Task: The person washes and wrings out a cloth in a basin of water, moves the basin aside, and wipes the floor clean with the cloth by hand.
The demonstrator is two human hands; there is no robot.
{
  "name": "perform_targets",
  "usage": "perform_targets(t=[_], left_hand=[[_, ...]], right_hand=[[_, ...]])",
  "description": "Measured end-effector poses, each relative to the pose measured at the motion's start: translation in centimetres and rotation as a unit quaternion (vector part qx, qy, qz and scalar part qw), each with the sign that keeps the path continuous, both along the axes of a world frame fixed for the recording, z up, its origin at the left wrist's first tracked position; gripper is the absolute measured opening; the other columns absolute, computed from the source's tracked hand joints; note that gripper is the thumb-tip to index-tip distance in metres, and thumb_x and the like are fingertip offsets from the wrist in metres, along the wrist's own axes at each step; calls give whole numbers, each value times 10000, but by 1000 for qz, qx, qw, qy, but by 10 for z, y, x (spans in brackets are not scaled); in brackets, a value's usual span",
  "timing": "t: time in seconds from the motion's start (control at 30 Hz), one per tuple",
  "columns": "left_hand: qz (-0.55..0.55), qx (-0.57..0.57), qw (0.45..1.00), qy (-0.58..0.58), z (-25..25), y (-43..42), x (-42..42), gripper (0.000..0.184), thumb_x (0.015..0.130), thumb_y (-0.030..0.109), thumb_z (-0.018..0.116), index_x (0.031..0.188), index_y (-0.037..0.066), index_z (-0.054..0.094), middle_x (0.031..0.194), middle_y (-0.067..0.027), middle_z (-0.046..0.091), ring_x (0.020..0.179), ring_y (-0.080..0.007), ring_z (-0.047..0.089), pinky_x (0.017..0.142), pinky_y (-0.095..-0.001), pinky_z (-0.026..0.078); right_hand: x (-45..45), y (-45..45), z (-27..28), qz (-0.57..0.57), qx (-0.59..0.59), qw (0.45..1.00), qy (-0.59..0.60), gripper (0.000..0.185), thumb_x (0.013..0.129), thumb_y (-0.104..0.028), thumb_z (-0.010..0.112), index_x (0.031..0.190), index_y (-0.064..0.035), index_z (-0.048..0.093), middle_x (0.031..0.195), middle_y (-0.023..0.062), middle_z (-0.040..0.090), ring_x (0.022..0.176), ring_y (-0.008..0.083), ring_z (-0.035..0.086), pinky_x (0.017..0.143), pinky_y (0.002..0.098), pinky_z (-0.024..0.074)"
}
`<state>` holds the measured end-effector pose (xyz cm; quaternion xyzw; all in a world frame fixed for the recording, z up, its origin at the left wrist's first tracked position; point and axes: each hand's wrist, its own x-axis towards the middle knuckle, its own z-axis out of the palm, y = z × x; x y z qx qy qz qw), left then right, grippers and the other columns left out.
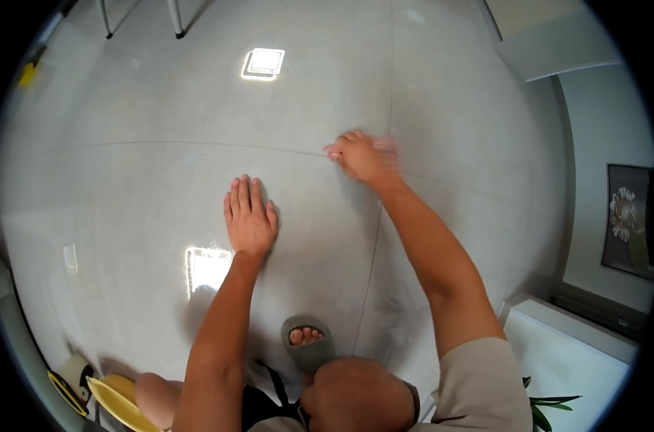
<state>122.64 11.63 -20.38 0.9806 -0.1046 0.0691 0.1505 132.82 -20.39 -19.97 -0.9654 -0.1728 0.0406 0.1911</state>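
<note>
Near me, a crouching person [359, 392] lays the left hand [250, 222] flat, fingers straight, on the glossy floor [309, 223] ahead. The right hand [360, 157] curls over it — blurred, so whether it grips anything (or touches down) I can't tell. Slick shine could make a leaning palm slide.

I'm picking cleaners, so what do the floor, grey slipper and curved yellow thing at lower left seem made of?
Floor: probably glossy ceramic or porcelain tile, given its sharp, bright reflections and thin straight joints.
Grey slipper: perhaps matte foam or rubber, as its thick strap shows little shine.
Curved yellow thing: likely smooth plastic, judging by its even colour.
</note>
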Motion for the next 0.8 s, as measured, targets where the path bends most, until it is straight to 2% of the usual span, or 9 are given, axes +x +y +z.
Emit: perform_targets(t=[0.07,0.17,0.27,0.47,0.5,0.6,0.67,0.73,0.8], left_hand=[[-7,-4,1000,-4,-3,2,0,578,1035,258,574,1559,17,524,1648,-197,482,1570,-393,383,1292,-553,279],[-6,-14,1000,-4,-4,2,0,576,1035,257,575,1557,17,526,1648,-200,481,1568,-394,384,1290,-556,283],[3,-11,1000,-8,-2,-1,-1,572,1039,258,572,1556,17,529,1651,-199,479,1569,-392,383,1288,-555,286],[0,4,1000,2,-6,3,0,578,1040,292,569,1550,22,539,1648,-194,486,1575,-377,380,1301,-542,272],[-3,-1,1000,1,-6,5,-2,577,1037,283,572,1549,19,538,1647,-196,485,1572,-383,382,1296,-547,277],[-8,-16,1000,-5,-7,3,1,575,1030,264,579,1545,12,536,1647,-200,481,1567,-395,386,1284,-556,287],[-4,-14,1000,-5,-5,2,2,573,1029,261,576,1543,10,538,1647,-199,481,1568,-395,384,1284,-557,286],[-5,-15,1000,-6,-6,3,1,574,1026,257,577,1542,9,538,1644,-199,484,1566,-399,386,1283,-558,288],[-4,-17,1000,-5,-4,2,3,572,1022,245,577,1541,7,538,1641,-202,487,1563,-403,390,1282,-561,289]], right_hand=[[3,6,0,2,1,1000,6,175,1022,-243,674,1000,-73,714,1057,134,711,1084,378,615,975,521,492],[-16,-31,5,-5,62,998,12,167,1014,-242,685,1028,-80,723,1063,142,708,1088,383,616,961,526,495],[-20,-49,-14,-45,-11,999,25,138,1005,-235,691,1016,-109,744,1079,138,707,1092,385,616,962,517,494],[4,38,-12,-54,43,997,-41,71,969,-186,697,965,-132,742,1038,106,702,1086,371,620,981,516,478],[-2,37,-3,-82,72,994,-12,96,968,-195,703,1015,-131,758,1116,83,729,1149,334,621,1018,492,469],[-41,-2,1,-49,197,979,-31,172,976,-202,697,1116,-123,761,1258,58,749,1280,298,598,1108,477,442],[-75,-30,26,-62,231,969,-65,315,1001,-219,657,1290,-115,731,1449,86,693,1431,283,531,1206,484,379],[-116,-76,11,-93,39,994,-52,430,1027,-225,605,1434,-96,657,1565,120,607,1484,324,491,1239,499,352],[-128,-82,2,-70,-129,979,-140,520,1048,-262,561,1544,-105,560,1638,130,529,1504,350,472,1245,510,348]])
